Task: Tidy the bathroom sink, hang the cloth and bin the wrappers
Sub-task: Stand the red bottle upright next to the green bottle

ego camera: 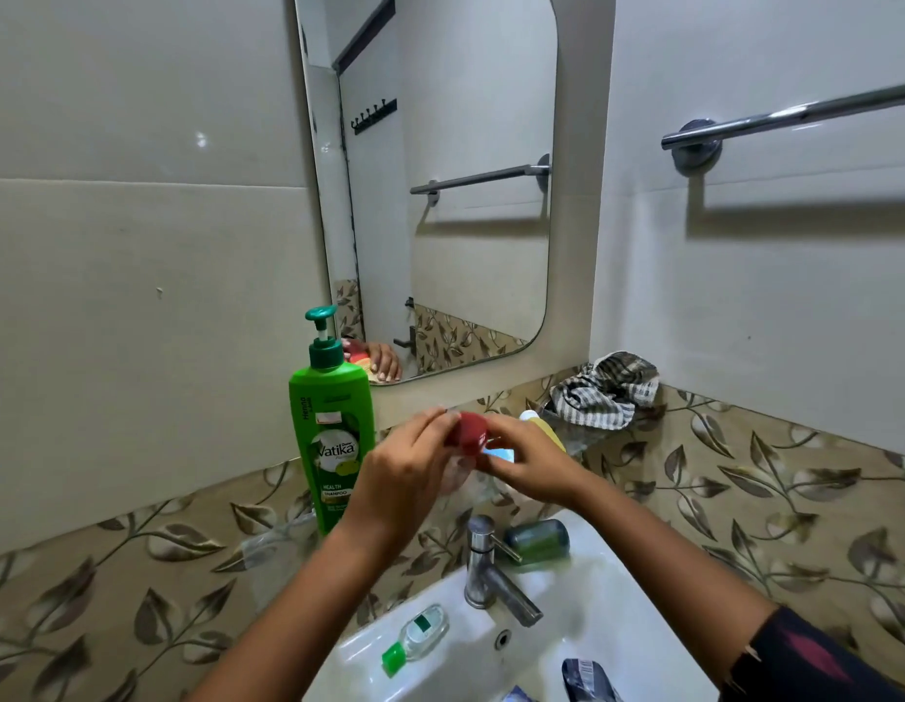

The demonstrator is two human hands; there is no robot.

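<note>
Both my hands meet above the tap, holding a small red item between them; what it is I cannot tell. My left hand grips its left side, and my right hand pinches its right side. A crumpled checked cloth lies on the corner shelf at the right. The white sink holds a small clear bottle with a green cap on its left rim and a dark wrapper at the bottom edge. A chrome towel rail is fixed on the right wall.
A tall green shampoo pump bottle stands left of my hands. A chrome tap rises at the sink's back, with a dark green bottle lying behind it. A yellow bottle sits partly hidden behind my right hand. A mirror hangs above.
</note>
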